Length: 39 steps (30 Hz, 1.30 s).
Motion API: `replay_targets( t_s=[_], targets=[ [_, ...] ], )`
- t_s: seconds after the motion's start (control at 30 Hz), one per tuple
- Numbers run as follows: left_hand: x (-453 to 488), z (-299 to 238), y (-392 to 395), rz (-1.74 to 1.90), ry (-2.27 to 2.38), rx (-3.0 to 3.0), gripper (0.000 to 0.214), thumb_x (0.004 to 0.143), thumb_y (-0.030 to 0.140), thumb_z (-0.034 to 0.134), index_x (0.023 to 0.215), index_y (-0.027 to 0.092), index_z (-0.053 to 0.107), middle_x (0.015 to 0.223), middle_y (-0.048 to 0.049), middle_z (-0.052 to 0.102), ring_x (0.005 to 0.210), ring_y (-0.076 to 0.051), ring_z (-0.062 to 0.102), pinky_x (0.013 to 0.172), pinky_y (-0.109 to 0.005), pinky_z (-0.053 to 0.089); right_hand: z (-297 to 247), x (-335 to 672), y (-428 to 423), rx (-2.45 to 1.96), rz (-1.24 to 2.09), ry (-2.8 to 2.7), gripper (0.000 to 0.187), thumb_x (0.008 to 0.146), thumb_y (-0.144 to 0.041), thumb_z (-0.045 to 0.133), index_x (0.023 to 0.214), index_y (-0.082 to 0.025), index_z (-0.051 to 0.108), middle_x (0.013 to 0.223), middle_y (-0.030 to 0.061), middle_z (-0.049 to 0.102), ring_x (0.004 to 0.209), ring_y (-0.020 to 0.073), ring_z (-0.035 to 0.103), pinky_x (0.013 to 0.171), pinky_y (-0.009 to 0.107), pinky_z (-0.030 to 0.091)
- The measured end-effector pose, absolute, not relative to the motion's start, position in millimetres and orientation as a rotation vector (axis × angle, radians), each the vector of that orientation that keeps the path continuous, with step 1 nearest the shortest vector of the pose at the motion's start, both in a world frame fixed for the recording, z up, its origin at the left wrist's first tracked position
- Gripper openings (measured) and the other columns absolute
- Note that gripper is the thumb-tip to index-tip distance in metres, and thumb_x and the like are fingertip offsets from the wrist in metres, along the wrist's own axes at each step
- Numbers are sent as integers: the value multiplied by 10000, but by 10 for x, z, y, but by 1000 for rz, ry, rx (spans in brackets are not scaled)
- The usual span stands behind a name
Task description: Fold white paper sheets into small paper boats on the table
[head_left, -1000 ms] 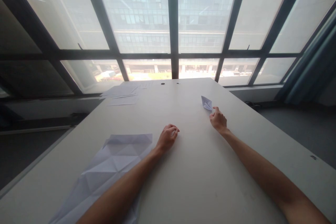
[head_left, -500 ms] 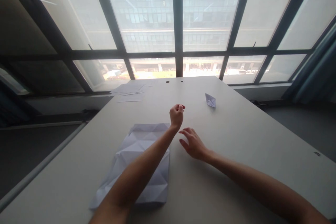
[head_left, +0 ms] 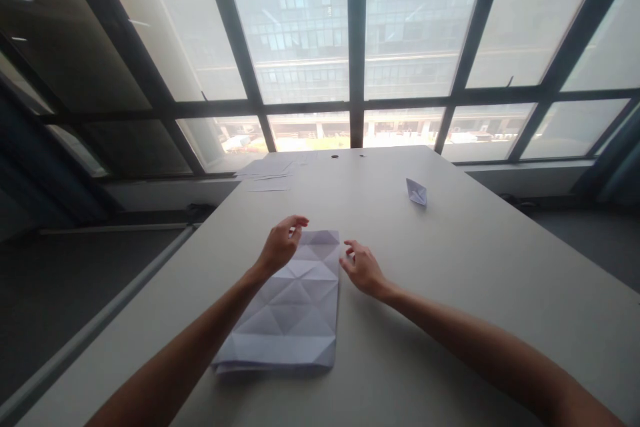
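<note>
A creased sheet of white paper (head_left: 300, 303), marked with crossing fold lines, lies on the white table in front of me. My left hand (head_left: 283, 243) is over its upper left part, fingers loosely curved with a gap between thumb and fingers; nothing shows in it. Just off the sheet's right edge is my right hand (head_left: 364, 268), its fingers bent and apart, holding nothing. My left forearm hides part of the sheet's left side. Farther back on the right sits a small folded paper boat (head_left: 417, 193).
Several loose paper sheets (head_left: 267, 170) lie at the table's far left. Two small dark spots, one a round hole (head_left: 335, 157), show near the far edge of the table (head_left: 450, 267). Beyond stand large framed windows (head_left: 357, 47), with curtains at both sides.
My left hand has moved left and nearer, from beyond the sheet to over its upper left, and its closed fingers have loosened. The sheet lies flatter. The view has shifted slightly left.
</note>
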<state>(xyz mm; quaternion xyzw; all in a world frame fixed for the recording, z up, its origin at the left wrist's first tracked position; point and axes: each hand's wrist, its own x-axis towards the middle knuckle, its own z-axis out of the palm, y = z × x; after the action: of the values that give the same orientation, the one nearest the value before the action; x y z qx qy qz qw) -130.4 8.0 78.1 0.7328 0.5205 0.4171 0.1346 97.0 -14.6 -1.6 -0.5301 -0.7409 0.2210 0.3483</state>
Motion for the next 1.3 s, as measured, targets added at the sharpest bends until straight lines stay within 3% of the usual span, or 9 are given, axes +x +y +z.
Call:
replay_targets(
  t_s=[0.17, 0.3, 0.4, 0.7, 0.87, 0.97, 1.07, 1.2, 1.3],
  targets=[
    [-1644, 416, -385, 1017, 1567, 2351, 254, 847, 142, 433, 935, 219, 658, 1013, -54, 674, 992, -220, 619, 934, -383, 473, 22, 838, 120, -1414, 830, -1841, 447, 806, -302, 664, 1232, -209, 565, 885, 40, 717, 801, 190, 667, 724, 288, 483],
    [-1575, 216, -640, 884, 1465, 2412, 275, 819, 77, 436, 903, 232, 648, 1050, -51, 658, 1035, -219, 598, 950, -380, 457, -27, 725, 174, -1426, 864, -1765, 219, 758, -271, 684, 965, -201, 672, 795, 26, 707, 728, 169, 656, 658, 264, 473],
    [-1513, 204, -707, 840, 1415, 2447, 269, 849, 98, 453, 956, 245, 651, 1093, -52, 653, 1067, -223, 587, 960, -383, 448, -65, 647, 162, -1316, 854, -1692, 139, 719, -237, 680, 847, -187, 662, 709, 13, 669, 665, 156, 628, 634, 262, 474],
    [-1477, 376, -773, 1069, 1571, 2457, 332, 948, 234, 415, 1244, 262, 564, 1254, -71, 586, 1202, -233, 520, 1057, -400, 398, 178, 1261, 274, -1024, 1304, -1332, 387, 691, -300, 681, 1024, -218, 502, 737, -40, 570, 649, 139, 592, 604, 296, 536],
    [-1444, 108, -751, 625, 1504, 2591, 557, 962, 402, 436, 1489, 254, 333, 1508, -100, 393, 1408, -284, 314, 1148, -474, 256, 133, 2067, 345, -1202, 1240, -1408, 458, 726, -299, 645, 1147, -211, 488, 767, -14, 583, 663, 146, 589, 579, 265, 510],
    [-1487, -17, -710, 312, 1514, 2635, 570, 969, 505, 377, 1504, 330, 290, 1576, -67, 263, 1454, -312, 202, 1155, -548, 154, 55, 2402, 349, -1301, 1135, -1459, 502, 739, -305, 632, 1206, -194, 486, 769, -7, 582, 634, 136, 560, 544, 235, 464],
    [-1613, -43, -686, 99, 1518, 2634, 554, 981, 537, 300, 1508, 380, 231, 1602, -18, 165, 1469, -299, 144, 1160, -545, 117, -7, 2589, 349, -1326, 988, -1509, 520, 740, -312, 630, 1224, -173, 499, 724, -13, 566, 591, 125, 511, 504, 215, 400],
    [-1846, 21, -687, -50, 1552, 2598, 565, 978, 564, 268, 1510, 384, 205, 1606, -16, 123, 1469, -317, 128, 1153, -549, 126, -45, 2665, 346, -1331, 905, -1507, 506, 740, -312, 618, 1212, -157, 519, 717, -5, 567, 603, 133, 510, 518, 224, 401],
    [-1931, 213, -634, -128, 1496, 2593, 582, 958, 594, 306, 1498, 381, 264, 1598, -32, 178, 1459, -357, 147, 1131, -567, 174, -49, 2647, 337, -1322, 887, -1502, 501, 741, -306, 607, 1211, -153, 521, 715, -8, 562, 607, 134, 516, 530, 228, 410]
  ],
)
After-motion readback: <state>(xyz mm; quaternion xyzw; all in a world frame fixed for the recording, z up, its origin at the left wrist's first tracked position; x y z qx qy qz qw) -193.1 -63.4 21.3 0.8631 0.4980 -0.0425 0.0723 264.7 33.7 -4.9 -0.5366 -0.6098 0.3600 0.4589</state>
